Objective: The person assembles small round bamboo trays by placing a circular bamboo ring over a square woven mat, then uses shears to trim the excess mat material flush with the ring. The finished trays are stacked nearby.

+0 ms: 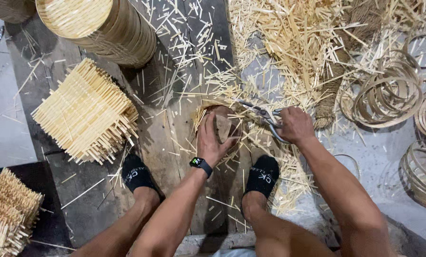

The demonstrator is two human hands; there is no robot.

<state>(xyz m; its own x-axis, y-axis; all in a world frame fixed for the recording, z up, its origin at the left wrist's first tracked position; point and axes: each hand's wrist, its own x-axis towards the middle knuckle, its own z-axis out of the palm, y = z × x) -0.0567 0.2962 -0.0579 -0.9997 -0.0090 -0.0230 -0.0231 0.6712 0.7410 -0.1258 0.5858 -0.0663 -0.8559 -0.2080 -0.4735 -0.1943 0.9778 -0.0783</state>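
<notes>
Left hand (214, 138) pressed flat on a round woven mat (222, 124) on the plank floor (165, 143) between the feet, fingers spread over a wooden block; right hand (295, 124) clamped on shears (265, 116) biting the mat's far-right edge. Probably light, stiff, springy, with brittle splinter-prone ends; best pinned from above near the centre. Offcuts (289, 38) heaped far right, square mats (87, 112) stacked left.

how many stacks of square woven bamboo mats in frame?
2. One stack of pale square woven bamboo mats lies left of the left hand; another sits at the bottom-left corner, partly cut off. More may be out of frame.
</notes>
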